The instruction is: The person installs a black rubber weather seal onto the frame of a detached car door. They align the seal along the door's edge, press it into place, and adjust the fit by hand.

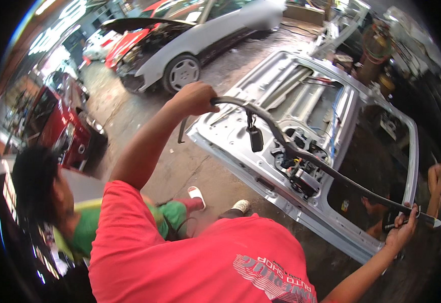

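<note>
A long black rubber strip [326, 169], like a door seal, arches from my left hand over a silver car door [268, 177]. My left hand [196, 98], raised at upper middle, is closed round one end, and a thin dark hooked piece [181, 132] hangs below it. Low at the right, my right hand [401, 230] grips the strip near its other end, which has a pale tip. A small black box [254, 139] dangles under the strip near my left hand. The door lies inner face up, its metal cutouts showing wiring and a mechanism [301, 179].
At my left stands a person in green [84, 227] with a dark cap. Another person's hand [437, 177] shows at the far right. Beyond are a grey car [220, 43] with raised hood, a dark red car [61, 129], and a gas cylinder [377, 43].
</note>
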The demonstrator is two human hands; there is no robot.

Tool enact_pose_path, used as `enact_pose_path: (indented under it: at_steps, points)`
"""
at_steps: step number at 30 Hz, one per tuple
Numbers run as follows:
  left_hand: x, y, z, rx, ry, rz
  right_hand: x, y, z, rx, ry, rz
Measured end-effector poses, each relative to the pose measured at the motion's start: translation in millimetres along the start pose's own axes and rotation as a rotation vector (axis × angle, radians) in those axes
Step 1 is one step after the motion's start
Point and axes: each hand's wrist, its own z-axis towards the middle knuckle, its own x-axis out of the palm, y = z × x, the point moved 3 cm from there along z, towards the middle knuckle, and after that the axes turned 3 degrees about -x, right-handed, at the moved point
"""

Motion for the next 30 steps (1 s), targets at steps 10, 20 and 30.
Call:
enact_pose_path:
  at_steps: [10,20,30]
  points:
    - [-22.3,67.5,-23.8,-0.155,-0.065,-0.451,121.7,-9.8,46.1,0.032,0.208,0.081]
    - [-125.2,88.8,-51.2,-0.137,-0.236,-0.821,226.0,-116.1,86.4,0.438,0.248,0.252]
    - [-226.4,75.7,-51.7,0.125,-0.643,-1.322,360.1,-191.3,5.5,0.757,0.589,0.306]
